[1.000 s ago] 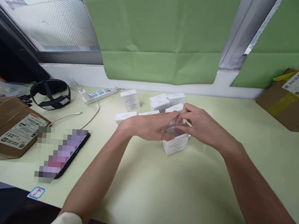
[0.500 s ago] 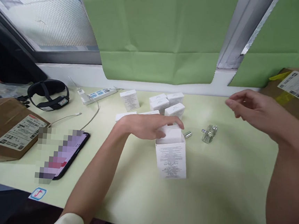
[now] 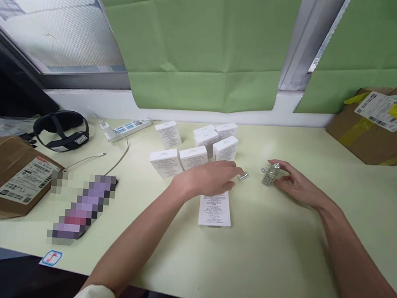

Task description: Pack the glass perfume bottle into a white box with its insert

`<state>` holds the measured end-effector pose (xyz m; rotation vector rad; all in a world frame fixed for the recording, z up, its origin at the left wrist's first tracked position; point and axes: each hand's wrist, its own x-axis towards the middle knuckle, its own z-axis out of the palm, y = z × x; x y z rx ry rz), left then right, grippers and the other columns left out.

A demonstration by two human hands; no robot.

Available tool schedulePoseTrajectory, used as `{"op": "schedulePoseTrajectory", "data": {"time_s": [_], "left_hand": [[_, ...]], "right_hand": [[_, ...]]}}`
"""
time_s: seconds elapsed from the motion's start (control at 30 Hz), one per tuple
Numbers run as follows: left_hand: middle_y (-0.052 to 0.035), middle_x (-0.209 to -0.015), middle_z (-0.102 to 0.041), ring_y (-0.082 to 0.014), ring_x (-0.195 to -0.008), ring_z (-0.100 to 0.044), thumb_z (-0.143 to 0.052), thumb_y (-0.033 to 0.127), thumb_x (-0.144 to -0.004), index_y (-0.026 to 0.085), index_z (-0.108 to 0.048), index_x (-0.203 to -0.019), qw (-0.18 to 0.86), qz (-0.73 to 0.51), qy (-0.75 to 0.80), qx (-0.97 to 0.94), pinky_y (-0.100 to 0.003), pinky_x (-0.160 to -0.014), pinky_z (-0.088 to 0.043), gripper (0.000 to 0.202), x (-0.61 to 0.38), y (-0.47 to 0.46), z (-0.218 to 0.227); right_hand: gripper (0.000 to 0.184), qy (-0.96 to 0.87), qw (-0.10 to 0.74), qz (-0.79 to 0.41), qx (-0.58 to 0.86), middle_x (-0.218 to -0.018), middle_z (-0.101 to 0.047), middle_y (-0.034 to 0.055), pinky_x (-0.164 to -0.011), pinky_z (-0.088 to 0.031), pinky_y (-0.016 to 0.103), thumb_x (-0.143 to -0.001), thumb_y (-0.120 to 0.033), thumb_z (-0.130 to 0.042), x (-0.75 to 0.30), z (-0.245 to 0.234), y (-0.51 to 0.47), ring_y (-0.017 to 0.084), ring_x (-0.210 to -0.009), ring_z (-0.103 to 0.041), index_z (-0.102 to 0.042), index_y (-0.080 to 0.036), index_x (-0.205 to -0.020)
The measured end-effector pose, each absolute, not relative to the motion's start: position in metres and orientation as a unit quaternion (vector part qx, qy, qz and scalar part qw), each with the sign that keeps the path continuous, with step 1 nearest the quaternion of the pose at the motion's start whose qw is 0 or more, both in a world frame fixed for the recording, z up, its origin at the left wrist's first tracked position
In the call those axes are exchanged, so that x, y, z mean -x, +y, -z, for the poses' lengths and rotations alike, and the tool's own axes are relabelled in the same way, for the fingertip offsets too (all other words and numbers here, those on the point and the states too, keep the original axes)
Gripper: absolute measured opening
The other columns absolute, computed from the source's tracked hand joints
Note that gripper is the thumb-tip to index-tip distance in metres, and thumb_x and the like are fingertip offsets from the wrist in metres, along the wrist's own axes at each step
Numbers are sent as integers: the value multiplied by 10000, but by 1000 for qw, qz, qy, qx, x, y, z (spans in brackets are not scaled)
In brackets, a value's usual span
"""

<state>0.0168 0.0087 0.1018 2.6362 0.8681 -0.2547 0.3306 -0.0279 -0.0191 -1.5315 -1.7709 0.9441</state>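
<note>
My left hand (image 3: pixel 211 178) reaches over a white printed box (image 3: pixel 215 210), hiding its far end. The box lies tipped back with its text face up. Beside the left fingertips is a small silver cylinder, likely a cap (image 3: pixel 244 175); index finger and thumb are apart, the index at its edge. My right hand (image 3: pixel 296 185) has thumb and forefinger around a clear faceted glass bottle (image 3: pixel 270 175), resembling a perfume bottle. A small round clear piece (image 3: pixel 263 170) sits at the bottle's left side; whether it is attached, I cannot tell.
Several small white boxes, one at the front (image 3: pixel 166 162), stand behind my left hand. Leftward are a phone (image 3: pixel 87 204), a brown carton (image 3: pixel 18 179), a black headset (image 3: pixel 63 130) and a power strip (image 3: pixel 131 128). Another taped carton (image 3: pixel 369 136) is at the back right.
My right hand has come down and left from the air to the glass bottle. The white box has gone from upright to lying back, and my left hand has shifted toward the silver cylinder.
</note>
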Motion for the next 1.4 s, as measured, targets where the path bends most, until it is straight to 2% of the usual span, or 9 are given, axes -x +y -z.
{"op": "schedulePoseTrajectory", "data": {"time_s": [0.1,0.27,0.43,0.6,0.7,0.8,0.93,1.1,1.4], "left_hand": [[-98,-1419,-575,-269,-1288,-558,-419,287,-1028,185,-522,-1420,182,83,291,-936,-392,-1007,-472,418,-37,12,-91],[-133,-1347,-580,-285,-1254,-559,-474,164,-970,152,-531,-1387,143,82,291,-942,-377,-920,-497,421,-88,43,-61],[-114,-1398,-535,-255,-1288,-526,-472,104,-945,204,-487,-1423,146,81,269,-949,-339,-917,-486,488,-137,72,-35],[-105,-1248,-612,-256,-1156,-593,-563,143,-915,191,-648,-1190,160,78,251,-951,-333,-868,-487,292,-156,87,-20],[-108,-1163,-646,-242,-1080,-618,-539,139,-932,163,-679,-1099,179,51,255,-949,-331,-853,-487,219,-145,85,-25],[-95,-1182,-653,-200,-1075,-617,-481,238,-1009,172,-650,-1200,207,1,256,-944,-308,-887,-486,263,-116,75,-41],[-52,-1195,-662,-171,-1058,-619,-485,398,-1025,228,-663,-1189,342,-109,240,-902,-298,-881,-494,297,-74,57,-62],[-42,-1136,-674,-173,-1056,-603,-565,368,-984,222,-677,-1152,444,-149,226,-854,-331,-904,-491,249,-59,47,-69],[-54,-1134,-671,-157,-1000,-615,-521,363,-1018,206,-659,-1149,460,-141,205,-852,-314,-858,-482,247,-65,48,-68]], "right_hand": [[534,-649,325,-392,566,-1435,-567,57,-869,-529,427,-887,-540,-671,-336,21,-28,226,-938,-640,-509,-400,-1376],[470,-622,330,-449,551,-1174,-691,69,-865,-501,412,-809,-537,-768,-351,20,-32,250,-934,-623,-656,-287,-1192],[413,-602,325,-490,541,-1075,-709,50,-873,-487,389,-783,-504,-805,-359,13,-39,257,-973,-623,-693,-287,-1116],[438,-612,324,-483,536,-1040,-702,44,-853,-485,386,-763,-529,-806,-360,13,-40,251,-947,-620,-694,-279,-1105],[464,-621,316,-477,536,-1005,-695,42,-829,-484,396,-757,-546,-800,-356,14,-39,244,-906,-612,-693,-272,-1116],[480,-631,311,-475,530,-1002,-691,43,-796,-481,390,-764,-558,-785,-346,12,-38,230,-867,-600,-691,-268,-1134],[455,-644,312,-471,516,-1021,-685,37,-763,-466,369,-793,-550,-759,-325,10,-38,201,-823,-567,-687,-276,-1149],[389,-659,315,-462,503,-1055,-661,32,-736,-442,354,-828,-513,-735,-306,9,-39,178,-780,-511,-686,-281,-1136],[356,-670,318,-456,492,-1099,-661,31,-738,-429,352,-849,-500,-723,-304,10,-37,173,-768,-482,-691,-295,-1139]]}}
